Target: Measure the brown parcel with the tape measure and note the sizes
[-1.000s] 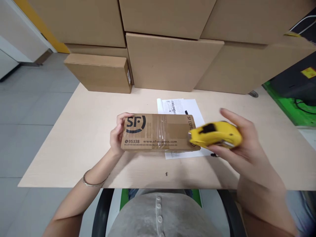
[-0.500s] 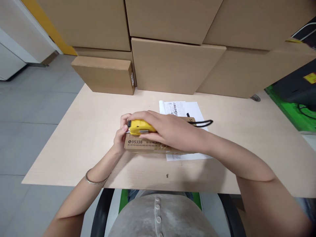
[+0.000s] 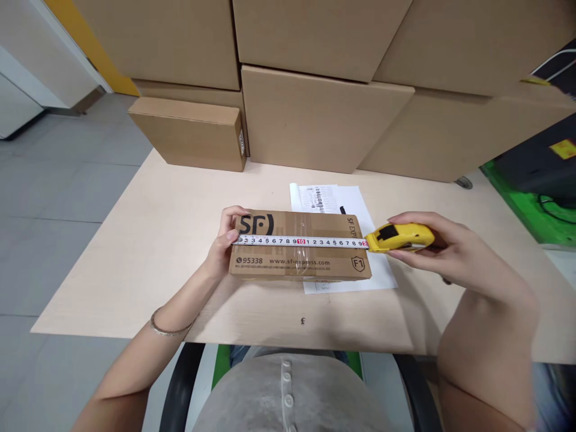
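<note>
A brown cardboard box [image 3: 288,270] printed with "SF" and "www.sf-express.com" lies in front of me, sealed with clear tape. My left hand [image 3: 226,243] grips its left end, with the thumb pinning the tip of the tape measure's blade at the edge. The white blade [image 3: 321,242] runs straight across the box top to the right end. There my right hand [image 3: 443,246] is closed around the yellow case of the tape measure [image 3: 407,236], just beyond the box's right edge. Part of the case is hidden by my fingers.
Under and behind the box lie white papers [image 3: 382,282], with a small black item [image 3: 342,210] on them. A smaller carton [image 3: 202,138] stands at the back left of the table [image 3: 112,270]. Large cartons [image 3: 310,120] form a wall along the back.
My right hand has drawn the tape measure case to the right, pulling the blade out across the box top. My left hand has stayed at the box's left end.
</note>
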The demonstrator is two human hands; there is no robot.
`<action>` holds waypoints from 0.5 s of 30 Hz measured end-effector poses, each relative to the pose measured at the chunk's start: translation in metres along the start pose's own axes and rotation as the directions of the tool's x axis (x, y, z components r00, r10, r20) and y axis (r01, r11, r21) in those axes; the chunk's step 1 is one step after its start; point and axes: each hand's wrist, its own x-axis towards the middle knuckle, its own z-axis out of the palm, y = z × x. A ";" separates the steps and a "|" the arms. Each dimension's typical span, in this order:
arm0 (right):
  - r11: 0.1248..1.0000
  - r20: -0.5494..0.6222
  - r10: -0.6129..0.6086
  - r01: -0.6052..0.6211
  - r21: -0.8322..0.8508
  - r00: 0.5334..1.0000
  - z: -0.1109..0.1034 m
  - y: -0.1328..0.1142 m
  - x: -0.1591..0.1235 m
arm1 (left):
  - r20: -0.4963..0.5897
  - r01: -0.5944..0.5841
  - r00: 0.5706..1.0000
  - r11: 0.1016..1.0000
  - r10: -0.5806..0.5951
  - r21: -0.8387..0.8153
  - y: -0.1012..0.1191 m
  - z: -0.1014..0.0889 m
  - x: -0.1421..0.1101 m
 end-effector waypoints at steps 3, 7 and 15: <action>1.000 -0.029 0.025 -0.025 0.009 0.999 0.005 0.000 0.000 | -0.007 0.000 1.000 1.000 0.000 0.006 0.000 0.001 0.000; 0.997 -0.039 0.040 -0.043 -0.063 0.998 -0.001 -0.013 0.000 | -0.013 -0.002 1.000 1.000 0.002 0.017 0.001 0.001 0.000; 0.983 0.213 -0.088 0.119 -0.137 0.973 0.037 -0.082 0.045 | -0.043 -0.049 0.998 0.998 0.050 0.038 0.001 0.008 -0.004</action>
